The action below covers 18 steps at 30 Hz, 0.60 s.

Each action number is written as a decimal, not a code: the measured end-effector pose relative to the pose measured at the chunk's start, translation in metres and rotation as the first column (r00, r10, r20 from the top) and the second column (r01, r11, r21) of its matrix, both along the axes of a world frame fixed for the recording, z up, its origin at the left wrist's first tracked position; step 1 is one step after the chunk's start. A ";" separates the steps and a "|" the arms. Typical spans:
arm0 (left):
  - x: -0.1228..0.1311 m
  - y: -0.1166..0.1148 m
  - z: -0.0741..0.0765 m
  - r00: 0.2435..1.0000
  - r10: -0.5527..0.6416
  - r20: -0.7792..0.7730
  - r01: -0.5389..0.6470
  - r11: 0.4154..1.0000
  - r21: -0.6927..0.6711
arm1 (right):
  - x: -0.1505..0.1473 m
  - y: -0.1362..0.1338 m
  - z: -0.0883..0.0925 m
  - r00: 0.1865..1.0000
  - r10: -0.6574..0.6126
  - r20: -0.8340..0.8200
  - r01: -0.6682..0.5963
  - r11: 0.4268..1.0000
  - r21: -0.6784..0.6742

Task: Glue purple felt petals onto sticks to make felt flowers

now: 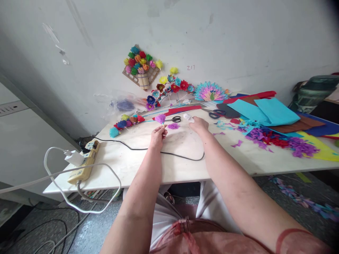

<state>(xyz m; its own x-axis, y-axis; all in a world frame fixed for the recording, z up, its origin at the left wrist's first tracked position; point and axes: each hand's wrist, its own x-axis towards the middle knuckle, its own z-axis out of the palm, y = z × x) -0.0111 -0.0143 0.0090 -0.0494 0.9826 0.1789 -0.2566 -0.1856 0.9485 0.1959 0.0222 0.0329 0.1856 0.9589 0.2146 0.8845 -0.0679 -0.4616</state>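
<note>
My left hand [158,137] is closed, pinching the short stem of a purple paper flower [160,119] that stands upright above the fingers. My right hand [199,124] is wrapped round the end of a small white bottle-shaped thing [188,117], blurred and low over the table. Between the hands, a loose purple paper piece [174,126] lies on the white tabletop [182,169]. Just behind it are black-handled scissors [176,119]. Several finished paper flowers [128,123] lie in a row left of my left hand.
Purple and red paper scraps [278,139] and folded blue paper [277,111] cover the right side. Larger scissors [217,113] lie farther back. A black cable [182,156] crosses the table front. A power strip [84,165] sits at the left edge. A paper fan [211,92] leans on the wall.
</note>
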 end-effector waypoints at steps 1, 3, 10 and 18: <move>0.000 0.000 0.000 1.000 0.009 -0.001 -0.009 1.000 -0.002 | 0.000 0.000 -0.001 0.999 0.009 0.040 -0.008 1.000 -0.020; 0.000 0.001 -0.001 1.000 0.024 -0.006 -0.024 1.000 -0.006 | -0.001 0.000 -0.004 0.994 0.031 0.106 -0.026 0.999 -0.041; 0.002 0.000 0.002 0.998 0.061 -0.015 -0.061 0.998 -0.003 | -0.004 0.002 -0.009 0.980 0.047 0.195 -0.030 0.996 -0.088; -0.002 0.000 0.004 0.958 0.285 0.039 -0.284 0.959 -0.023 | -0.019 -0.012 0.004 0.964 0.095 0.246 -0.152 0.963 0.222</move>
